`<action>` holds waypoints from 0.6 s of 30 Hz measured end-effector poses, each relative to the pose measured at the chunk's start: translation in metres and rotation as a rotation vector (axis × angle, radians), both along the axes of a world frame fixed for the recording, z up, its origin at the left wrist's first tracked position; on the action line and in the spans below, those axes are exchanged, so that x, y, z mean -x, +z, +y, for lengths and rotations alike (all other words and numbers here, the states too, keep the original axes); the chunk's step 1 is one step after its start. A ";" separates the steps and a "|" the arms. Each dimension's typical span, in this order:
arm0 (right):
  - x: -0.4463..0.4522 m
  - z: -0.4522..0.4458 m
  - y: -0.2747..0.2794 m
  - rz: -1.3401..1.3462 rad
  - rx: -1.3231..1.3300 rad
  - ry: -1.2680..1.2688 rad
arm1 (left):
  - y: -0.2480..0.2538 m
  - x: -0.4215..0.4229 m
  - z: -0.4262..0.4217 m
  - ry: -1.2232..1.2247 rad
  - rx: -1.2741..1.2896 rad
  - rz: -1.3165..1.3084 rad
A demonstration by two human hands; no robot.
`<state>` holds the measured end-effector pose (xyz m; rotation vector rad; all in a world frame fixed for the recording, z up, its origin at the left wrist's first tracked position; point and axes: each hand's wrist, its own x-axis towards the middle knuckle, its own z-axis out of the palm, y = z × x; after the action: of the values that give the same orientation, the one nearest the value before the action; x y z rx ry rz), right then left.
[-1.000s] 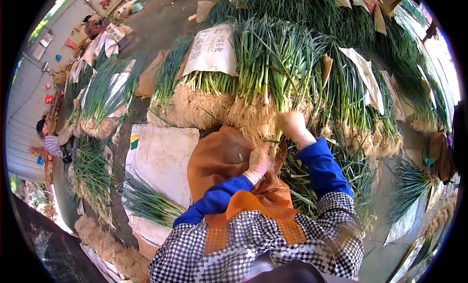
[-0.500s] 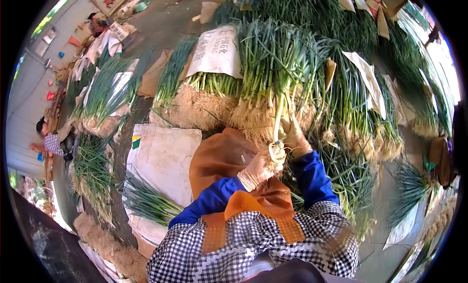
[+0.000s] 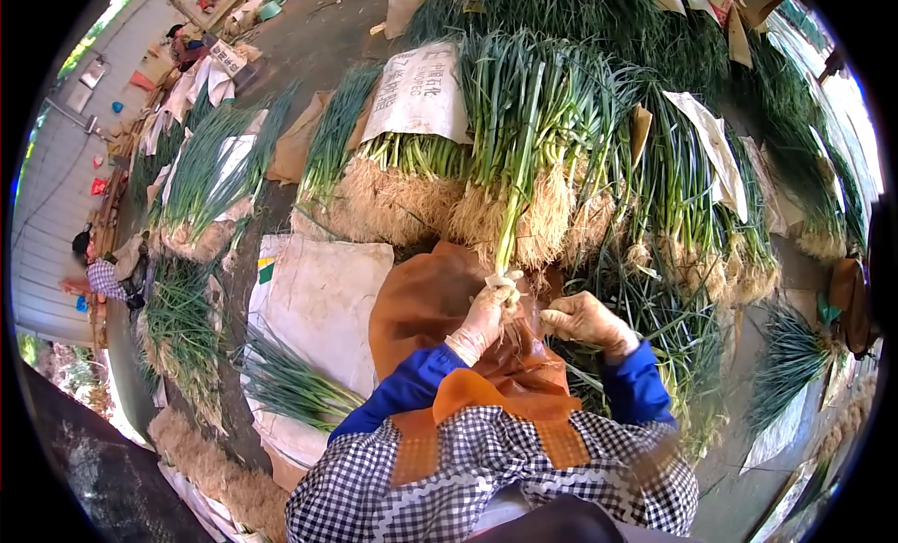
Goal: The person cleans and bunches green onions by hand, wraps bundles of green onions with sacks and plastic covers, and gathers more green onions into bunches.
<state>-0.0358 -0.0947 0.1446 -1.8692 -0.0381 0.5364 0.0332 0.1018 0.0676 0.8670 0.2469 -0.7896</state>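
My left hand (image 3: 485, 317), in a pale glove, is closed around the root end of a scallion (image 3: 516, 199). The scallion's white stem and long green leaves point away from me, over the piled scallions (image 3: 510, 99) in front. Just to the right, apart from the stem, is my right hand (image 3: 589, 320), also gloved. Its fingers are curled together, and I cannot make out whether anything is between them. Beneath both hands lies a brown-orange apron (image 3: 416, 304) over my lap.
A printed white sack (image 3: 421, 94) covers part of the pile. To my left, a few trimmed scallions (image 3: 299, 384) lie on a white sack (image 3: 313, 281). Loose leaves (image 3: 655, 356) heap up at my right. Another person (image 3: 105, 272) is at the far left.
My right hand has come off the scallion's stem, moving down toward me and to the right. My left hand has shifted slightly left, and the scallion now stands straighter.
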 end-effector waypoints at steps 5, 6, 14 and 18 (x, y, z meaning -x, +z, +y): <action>-0.087 -0.019 -0.031 -0.028 -0.072 -0.426 | 0.006 0.007 -0.007 -0.140 0.206 0.034; -0.111 -0.003 -0.022 -0.036 0.034 -0.520 | 0.010 0.011 -0.007 -0.137 0.160 0.038; -0.129 0.041 -0.034 -0.188 0.486 -0.476 | -0.025 0.009 -0.001 -0.071 0.225 0.126; -0.002 0.040 0.002 -0.167 -0.007 0.034 | -0.001 0.005 -0.008 0.035 0.048 0.095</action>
<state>-0.0342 -0.0549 0.1463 -1.9052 -0.1825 0.4018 0.0277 0.0939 0.0664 0.7792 0.3249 -0.8018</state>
